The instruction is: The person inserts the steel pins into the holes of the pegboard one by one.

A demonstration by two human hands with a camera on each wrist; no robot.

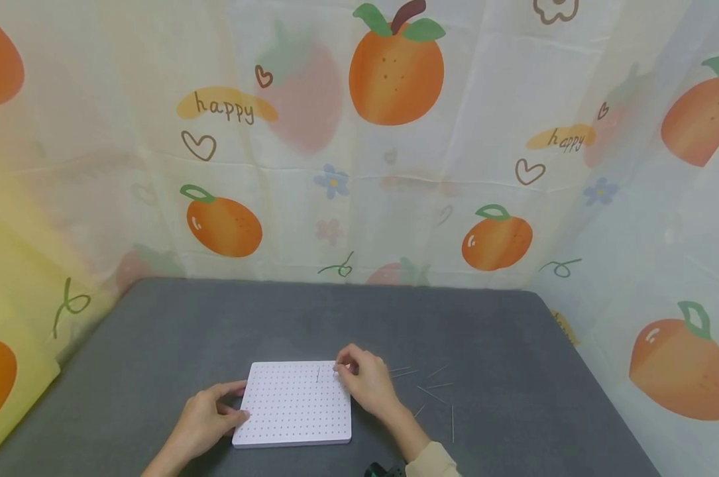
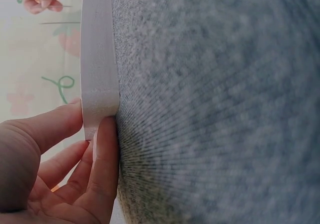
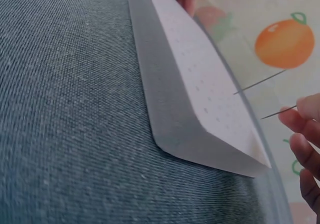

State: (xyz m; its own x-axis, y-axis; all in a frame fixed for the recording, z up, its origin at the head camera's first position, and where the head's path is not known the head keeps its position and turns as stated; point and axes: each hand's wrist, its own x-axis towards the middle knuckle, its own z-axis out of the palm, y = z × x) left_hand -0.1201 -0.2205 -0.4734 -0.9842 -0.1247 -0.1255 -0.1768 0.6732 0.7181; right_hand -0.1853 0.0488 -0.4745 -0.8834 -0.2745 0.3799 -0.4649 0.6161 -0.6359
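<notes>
The white board lies on the dark table. The left hand grips its left edge between thumb and fingers. The right hand pinches a pin near the far right corner, its tip just off the board. A second pin stands in the board; loose pins lie to the right.

You have soft, even light in the head view, warming to yellow on the white, fruit-printed fabric backdrop past the left edge of the dark grey, cloth-textured surface. Shadows are faint beside the white, rectangular, perforated board. Your left wrist view is dimmer (the surface smears into streaks there); in the right wrist view, the backdrop looks soft.
</notes>
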